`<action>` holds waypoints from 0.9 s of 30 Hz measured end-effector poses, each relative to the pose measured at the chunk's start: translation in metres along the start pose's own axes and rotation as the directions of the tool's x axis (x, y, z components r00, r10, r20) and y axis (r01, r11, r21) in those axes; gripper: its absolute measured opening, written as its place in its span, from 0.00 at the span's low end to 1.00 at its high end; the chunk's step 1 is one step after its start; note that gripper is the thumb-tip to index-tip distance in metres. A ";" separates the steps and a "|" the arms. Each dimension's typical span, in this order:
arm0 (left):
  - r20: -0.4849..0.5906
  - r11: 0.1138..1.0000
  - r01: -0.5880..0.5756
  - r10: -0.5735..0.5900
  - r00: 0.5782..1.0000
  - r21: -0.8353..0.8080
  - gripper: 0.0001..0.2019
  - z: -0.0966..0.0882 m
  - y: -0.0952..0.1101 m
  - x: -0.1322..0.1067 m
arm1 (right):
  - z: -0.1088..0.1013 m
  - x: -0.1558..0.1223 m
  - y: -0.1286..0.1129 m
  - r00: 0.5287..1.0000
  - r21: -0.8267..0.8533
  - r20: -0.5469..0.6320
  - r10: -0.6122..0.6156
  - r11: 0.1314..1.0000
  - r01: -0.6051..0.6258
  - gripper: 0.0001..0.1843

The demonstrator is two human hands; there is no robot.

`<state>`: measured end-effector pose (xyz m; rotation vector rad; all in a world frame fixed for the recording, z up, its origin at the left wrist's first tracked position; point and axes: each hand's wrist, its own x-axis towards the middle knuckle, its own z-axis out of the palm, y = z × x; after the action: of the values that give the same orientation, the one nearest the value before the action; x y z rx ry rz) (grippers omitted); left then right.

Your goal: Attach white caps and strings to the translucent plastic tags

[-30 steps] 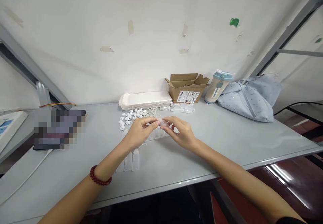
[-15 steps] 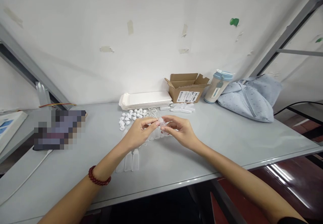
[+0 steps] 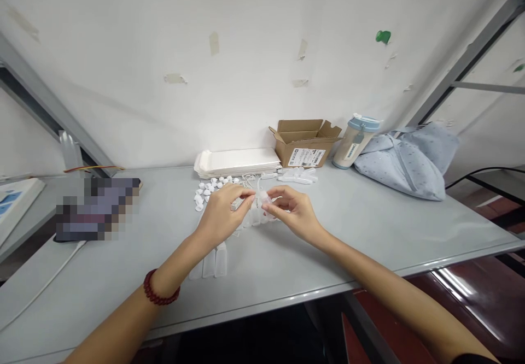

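A white panel with blue print [image 3: 14, 200] lay at the far left of my view, and a white cable [image 3: 43, 293] ran along the grey work table [image 3: 369, 233] beside an object hidden by pixelation [image 3: 96, 208]. Nearer the middle, with a red bead bracelet [image 3: 158, 290] on my wrist, my left hand [image 3: 221, 216] curled around a small grey piece [image 3: 237, 204], though I could not tell how firmly my fingers were clamped on it. A loose pile of white caps [image 3: 207, 192] lay just beyond that hand, and a row of translucent plastic bottles [image 3: 215, 260] lay below it. My right hand [image 3: 293, 213] came in close, its thumb and forefinger pinched together on a small translucent plastic bottle [image 3: 264, 203] held above the table, almost meeting my left fingertips. The bottle looked light and thin-walled, likely to give under a hard squeeze and slip if wet; its body seemed the surest place to hold. Behind my hands stood a stack of white paper trays [image 3: 235, 162] and an open cardboard box [image 3: 305, 151] with a label. Farther right were a cream-and-blue tumbler [image 3: 355, 141] and a pale blue cloth bag [image 3: 404, 162].
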<state>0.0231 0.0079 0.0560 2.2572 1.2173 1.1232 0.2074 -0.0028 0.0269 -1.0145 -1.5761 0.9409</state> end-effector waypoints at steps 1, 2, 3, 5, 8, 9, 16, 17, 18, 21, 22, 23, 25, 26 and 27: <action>-0.026 0.997 -0.062 0.063 0.998 0.036 0.08 0.000 -0.001 -0.001 | 0.000 0.000 0.000 1.000 0.008 -0.007 0.008 1.000 -0.008 0.16; -0.038 0.989 -0.132 0.135 0.990 0.069 0.10 0.000 -0.001 -0.001 | 0.000 0.000 0.000 1.000 0.018 -0.012 0.019 1.000 -0.019 0.16; -0.034 0.974 -0.203 0.207 0.978 0.097 0.12 0.000 -0.001 -0.002 | 0.000 0.001 0.001 0.999 0.031 -0.018 0.031 0.999 -0.031 0.16; 0.011 0.931 -0.334 0.336 0.942 0.145 0.16 0.001 -0.001 -0.003 | 0.000 0.001 0.002 0.998 0.059 -0.022 0.055 0.997 -0.054 0.17; 0.083 0.870 -0.452 0.444 0.892 0.196 0.18 0.005 0.000 -0.004 | 0.001 0.002 0.002 0.997 0.094 -0.027 0.074 0.993 -0.071 0.18; 0.092 0.859 -0.468 0.459 0.884 0.208 0.19 0.006 0.000 -0.004 | 0.001 0.002 0.002 0.996 0.106 -0.026 0.080 0.991 -0.077 0.18; 0.060 0.848 -0.443 0.446 0.893 0.291 0.15 0.014 0.004 -0.007 | 0.005 0.000 0.000 0.996 0.127 -0.028 0.086 0.989 -0.081 0.19; 0.064 0.847 -0.445 0.447 0.892 0.290 0.15 0.014 0.005 -0.007 | 0.005 0.000 0.000 0.996 0.120 -0.029 0.079 0.990 -0.075 0.19; 0.066 0.851 -0.445 0.445 0.893 0.281 0.15 0.013 0.005 -0.008 | 0.005 0.000 0.000 0.997 0.110 -0.030 0.069 0.992 -0.065 0.18; 0.064 0.887 -0.414 0.410 0.910 0.204 0.17 0.011 0.004 -0.013 | 0.006 -0.002 0.000 0.999 0.064 -0.023 0.025 0.998 -0.024 0.15; 0.066 0.902 -0.395 0.390 0.919 0.174 0.18 0.009 0.003 -0.016 | 0.006 -0.002 0.001 1.000 0.048 -0.009 0.010 0.999 -0.009 0.15; 0.074 0.915 -0.375 0.368 0.927 0.147 0.19 0.008 0.002 -0.020 | 0.007 -0.003 0.001 1.000 0.034 0.013 -0.003 0.999 0.003 0.14; 0.105 0.933 -0.339 0.328 0.939 0.117 0.20 0.004 -0.002 -0.030 | 0.009 -0.006 0.001 0.996 0.000 0.083 -0.024 1.000 0.024 0.13; 0.126 0.939 -0.324 0.310 0.942 0.111 0.20 0.001 -0.004 -0.036 | 0.010 -0.007 0.001 0.991 -0.026 0.129 -0.036 0.999 0.039 0.12; 0.145 0.945 -0.309 0.293 0.945 0.110 0.20 -0.002 -0.006 -0.043 | 0.012 -0.009 0.000 0.983 -0.063 0.177 -0.051 0.996 0.063 0.11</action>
<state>0.0049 -0.0241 0.0329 2.6398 0.9418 1.0058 0.1972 -0.0122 0.0211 -0.9495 -1.7847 0.9635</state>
